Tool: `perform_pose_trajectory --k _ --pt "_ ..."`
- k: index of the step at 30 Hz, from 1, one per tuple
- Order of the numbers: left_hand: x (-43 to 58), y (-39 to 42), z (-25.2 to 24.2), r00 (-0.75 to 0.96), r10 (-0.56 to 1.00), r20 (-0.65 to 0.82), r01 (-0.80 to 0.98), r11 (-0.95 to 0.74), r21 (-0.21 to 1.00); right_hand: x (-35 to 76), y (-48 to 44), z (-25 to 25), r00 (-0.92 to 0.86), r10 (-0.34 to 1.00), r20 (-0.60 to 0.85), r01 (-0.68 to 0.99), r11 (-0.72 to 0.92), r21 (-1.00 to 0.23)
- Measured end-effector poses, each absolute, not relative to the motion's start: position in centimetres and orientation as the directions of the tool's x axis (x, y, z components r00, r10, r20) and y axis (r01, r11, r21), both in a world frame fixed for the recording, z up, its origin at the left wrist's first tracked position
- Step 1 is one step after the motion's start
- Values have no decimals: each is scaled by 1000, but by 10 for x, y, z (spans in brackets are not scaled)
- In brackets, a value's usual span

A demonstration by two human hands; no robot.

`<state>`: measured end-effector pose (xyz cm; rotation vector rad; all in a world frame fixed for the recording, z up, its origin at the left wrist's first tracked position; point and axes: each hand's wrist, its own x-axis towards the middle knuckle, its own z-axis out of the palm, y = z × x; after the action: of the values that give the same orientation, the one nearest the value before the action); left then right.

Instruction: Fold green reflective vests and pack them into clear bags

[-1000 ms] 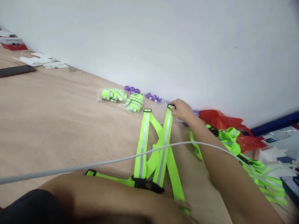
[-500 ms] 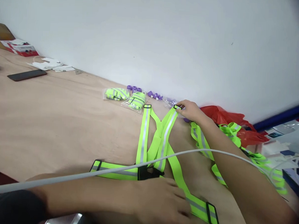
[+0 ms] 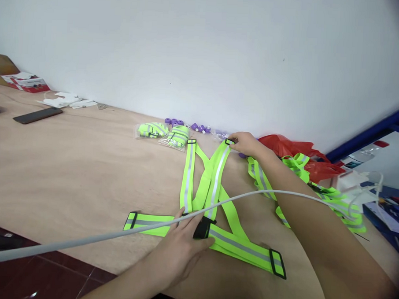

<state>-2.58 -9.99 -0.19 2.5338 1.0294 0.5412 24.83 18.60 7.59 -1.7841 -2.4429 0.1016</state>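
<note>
A neon-yellow reflective vest made of straps with grey stripes lies spread on the table. Its shoulder straps point toward the wall and its waist belt runs across the front. At the top of the right shoulder strap, my right hand pinches the edge by a black slider. My left hand rests over the belt's middle, fingers spread, touching the black buckle and partly covering it. Another black slider sits at the belt's right end. A white cable passes in front of the vest and both arms.
Two bagged reflective vests lie toward the wall, near small purple pieces. More loose neon straps and a red plastic bag are at right. At left are a dark phone-like slab, white papers and a red-white box.
My left hand has moved up and left from below the belt onto the buckle, its fingers now spread. The belt's right part has shifted up. My right hand keeps hold of the shoulder strap.
</note>
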Motion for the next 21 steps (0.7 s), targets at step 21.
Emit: perform_pose_trajectory --k 21 --pt "-31 -118 -15 642 660 390 521 -749 409 254 207 47 -336 938 -82 935 322 -148"
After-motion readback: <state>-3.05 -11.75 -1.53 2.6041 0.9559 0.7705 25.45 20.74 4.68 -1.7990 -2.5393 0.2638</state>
